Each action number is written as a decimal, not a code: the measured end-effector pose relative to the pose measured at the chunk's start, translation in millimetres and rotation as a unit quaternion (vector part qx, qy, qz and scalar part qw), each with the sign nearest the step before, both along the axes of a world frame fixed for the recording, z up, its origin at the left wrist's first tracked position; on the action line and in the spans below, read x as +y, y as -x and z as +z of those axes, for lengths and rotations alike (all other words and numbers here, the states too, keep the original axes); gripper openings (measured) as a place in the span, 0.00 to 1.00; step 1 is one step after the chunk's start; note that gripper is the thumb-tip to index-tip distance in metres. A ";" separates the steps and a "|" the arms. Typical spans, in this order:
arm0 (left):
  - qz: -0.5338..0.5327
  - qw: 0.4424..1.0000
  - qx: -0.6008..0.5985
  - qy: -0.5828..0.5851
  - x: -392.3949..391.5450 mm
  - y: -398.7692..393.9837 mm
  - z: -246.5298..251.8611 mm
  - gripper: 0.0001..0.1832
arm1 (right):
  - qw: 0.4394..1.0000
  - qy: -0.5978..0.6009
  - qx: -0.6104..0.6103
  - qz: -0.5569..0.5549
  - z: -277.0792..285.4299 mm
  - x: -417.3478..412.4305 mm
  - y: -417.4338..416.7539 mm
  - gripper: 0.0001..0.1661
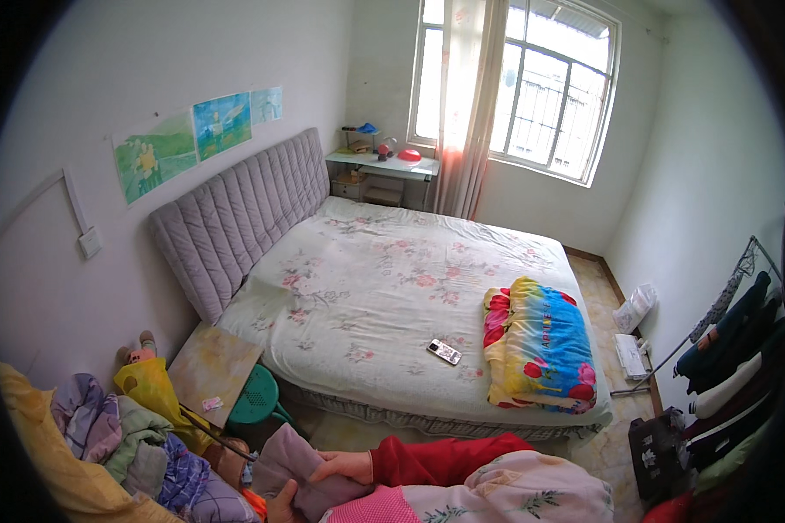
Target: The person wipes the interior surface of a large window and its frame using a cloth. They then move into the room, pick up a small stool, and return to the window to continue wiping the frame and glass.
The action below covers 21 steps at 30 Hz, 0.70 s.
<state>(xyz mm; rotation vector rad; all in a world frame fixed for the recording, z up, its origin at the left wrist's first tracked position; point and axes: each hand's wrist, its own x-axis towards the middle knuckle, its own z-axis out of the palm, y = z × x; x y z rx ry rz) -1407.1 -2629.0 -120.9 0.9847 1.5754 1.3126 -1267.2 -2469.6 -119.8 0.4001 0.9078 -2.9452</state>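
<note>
At the bottom edge, my right hand (343, 465), in a red sleeve (445, 457), grips a mauve cloth (284, 457). My left hand (282, 502) holds the same cloth lower down, partly cut off by the frame. A thin dark rod (216, 433) runs from the upper left to the cloth; whether it is fixed to it, I cannot tell. Below my right arm lies white leaf-patterned fabric (517, 487) with a pink checked band (379, 505). Left of my hands is a heap of folded bedding (137, 444), with a yellow bag (147, 386) behind it.
A bed (379, 281) with a floral sheet stands ahead, bearing a phone (445, 352) and a folded colourful quilt (543, 346). A green stool (255, 395) stands beside a small marbled table (212, 366). On the right are a clothes rack (667, 359) and a black bag (657, 451).
</note>
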 end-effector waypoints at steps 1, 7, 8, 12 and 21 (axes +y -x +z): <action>0.000 1.000 -0.016 -0.007 -0.3 0.8 -0.4 0.23 | 1.000 -0.009 -0.002 0.000 0.8 -0.4 1.8 0.39; 0.060 0.978 -0.201 -0.011 4.1 2.8 -10.5 0.22 | 0.999 -0.044 -0.006 0.010 -3.6 1.3 7.8 0.39; 0.103 0.932 -0.349 0.010 12.0 3.1 -10.6 0.23 | 0.999 -0.048 -0.002 0.012 -7.7 3.2 9.1 0.38; 0.108 0.882 -0.452 -0.074 11.0 13.8 -61.3 0.27 | 0.998 -0.059 -0.012 0.012 -6.8 20.2 17.8 0.37; 0.391 0.780 -0.483 -0.068 7.5 39.5 -67.1 0.23 | 0.970 -0.207 -0.106 0.072 -95.4 103.0 87.7 0.31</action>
